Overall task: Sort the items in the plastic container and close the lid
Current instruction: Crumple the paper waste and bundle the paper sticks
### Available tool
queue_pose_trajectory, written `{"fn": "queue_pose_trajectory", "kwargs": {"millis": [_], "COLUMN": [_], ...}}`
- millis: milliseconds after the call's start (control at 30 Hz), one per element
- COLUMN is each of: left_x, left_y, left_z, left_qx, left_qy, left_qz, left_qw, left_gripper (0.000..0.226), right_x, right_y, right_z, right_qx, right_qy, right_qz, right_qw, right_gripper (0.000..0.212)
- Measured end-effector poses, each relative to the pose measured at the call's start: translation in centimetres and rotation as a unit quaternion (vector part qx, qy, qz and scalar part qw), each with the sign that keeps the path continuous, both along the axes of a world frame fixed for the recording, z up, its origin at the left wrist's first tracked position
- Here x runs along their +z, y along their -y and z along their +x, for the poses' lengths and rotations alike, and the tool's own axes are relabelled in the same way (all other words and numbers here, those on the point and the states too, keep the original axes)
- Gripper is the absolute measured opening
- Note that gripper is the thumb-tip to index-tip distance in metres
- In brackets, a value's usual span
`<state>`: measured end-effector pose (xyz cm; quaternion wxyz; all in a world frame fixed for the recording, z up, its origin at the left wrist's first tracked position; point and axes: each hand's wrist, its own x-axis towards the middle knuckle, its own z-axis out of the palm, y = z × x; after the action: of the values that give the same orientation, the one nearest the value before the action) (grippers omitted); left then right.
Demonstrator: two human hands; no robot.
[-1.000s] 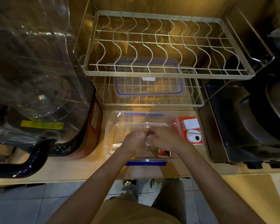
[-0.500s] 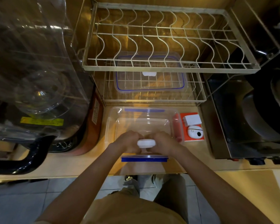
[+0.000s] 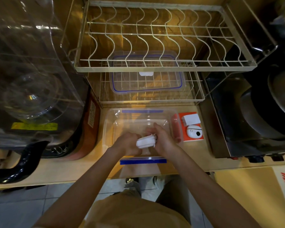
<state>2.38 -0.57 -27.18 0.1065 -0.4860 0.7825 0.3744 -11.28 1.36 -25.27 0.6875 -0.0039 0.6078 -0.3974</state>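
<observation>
A clear plastic container (image 3: 110,122) with blue clips stands on the wooden counter in front of me. Both hands are inside it near its front wall. My left hand (image 3: 127,143) and my right hand (image 3: 163,139) hold a small white object (image 3: 146,142) between them, each gripping one end. The container's clear lid with a blue seal (image 3: 146,79) lies on the lower shelf of the wire dish rack behind it. What lies on the container floor under my hands is hidden.
An orange box (image 3: 192,127) with white gadgets pictured sits right of the container. A wire dish rack (image 3: 155,66) overhangs the back. A large clear water bottle (image 3: 28,63) and black handle (image 3: 23,163) crowd the left; a stove with a dark pan (image 3: 257,116) stands right.
My hands were clasped together low in the container, then lifted a white object between them. It now sits tilted, and my right hand has shifted a little farther back.
</observation>
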Motion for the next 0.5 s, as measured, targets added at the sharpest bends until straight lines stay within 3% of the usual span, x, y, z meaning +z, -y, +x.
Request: {"fn": "queue_pose_trajectory", "kwargs": {"millis": [100,233,500], "left_x": [0.0,0.0,-0.2], "left_y": [-0.1,-0.2,-0.1], "left_z": [-0.3,-0.7,-1.1], "left_qx": [-0.002,-0.011,-0.048], "left_qy": [0.004,0.012,0.045], "left_qz": [0.003,0.01,0.027], "left_qw": [1.0,1.0,0.997], "left_gripper": [0.035,0.031,0.021], "right_x": [0.3,0.6,1.2], "right_y": [0.2,0.0,-0.6], "right_z": [0.5,-0.4,-1.8], "right_qx": [0.037,0.058,0.206], "right_qy": [-0.031,-0.003,-0.114], "right_qz": [0.017,0.044,0.037], "right_qw": [0.999,0.997,0.971], "right_gripper": [0.048,0.06,0.05]}}
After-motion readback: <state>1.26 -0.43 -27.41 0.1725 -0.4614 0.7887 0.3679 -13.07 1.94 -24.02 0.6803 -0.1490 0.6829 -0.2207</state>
